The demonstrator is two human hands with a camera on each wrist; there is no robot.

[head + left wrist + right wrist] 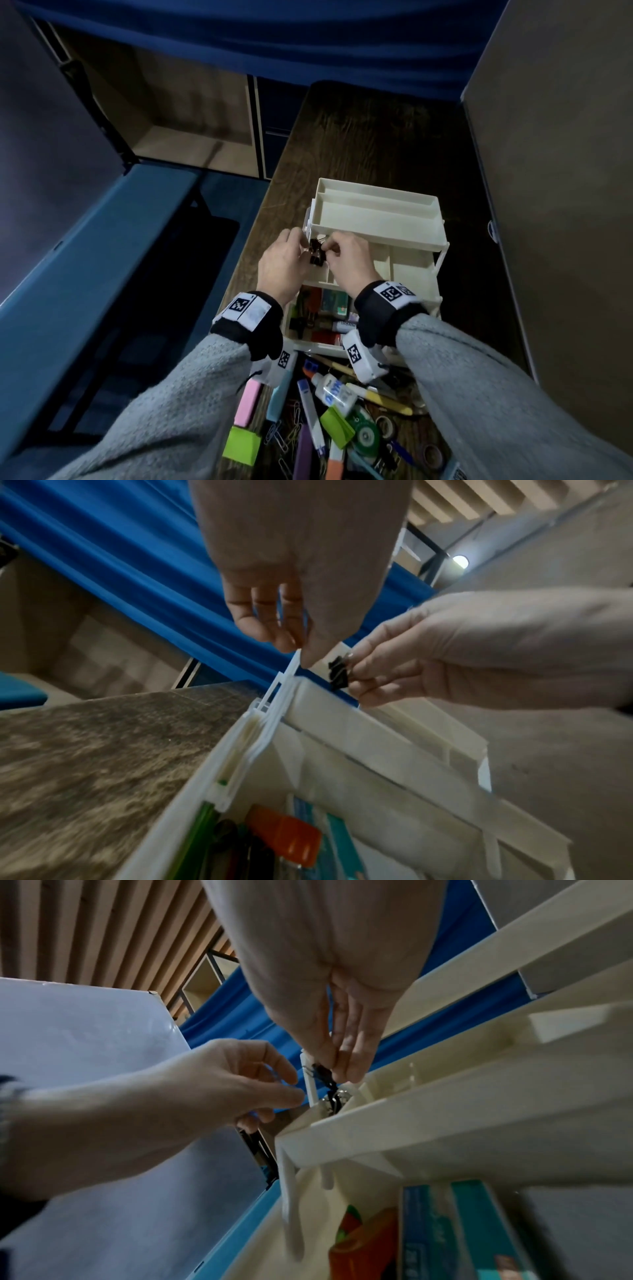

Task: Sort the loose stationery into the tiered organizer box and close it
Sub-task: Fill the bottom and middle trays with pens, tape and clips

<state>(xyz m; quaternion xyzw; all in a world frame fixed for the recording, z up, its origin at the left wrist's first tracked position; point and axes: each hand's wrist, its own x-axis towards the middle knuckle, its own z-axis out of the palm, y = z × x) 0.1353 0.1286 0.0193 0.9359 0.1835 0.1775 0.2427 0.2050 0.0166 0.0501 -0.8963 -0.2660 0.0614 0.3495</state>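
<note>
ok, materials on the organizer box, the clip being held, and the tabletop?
Organizer box: looks like moulded plastic, cream, matt; thin uniform walls and dividers.
Binder clip, pinched by the right hand: probably black-coated metal with bare wire handles that glint in the right wrist view.
Tabletop: dark wood grain, possibly laminate; can't tell.
</note>
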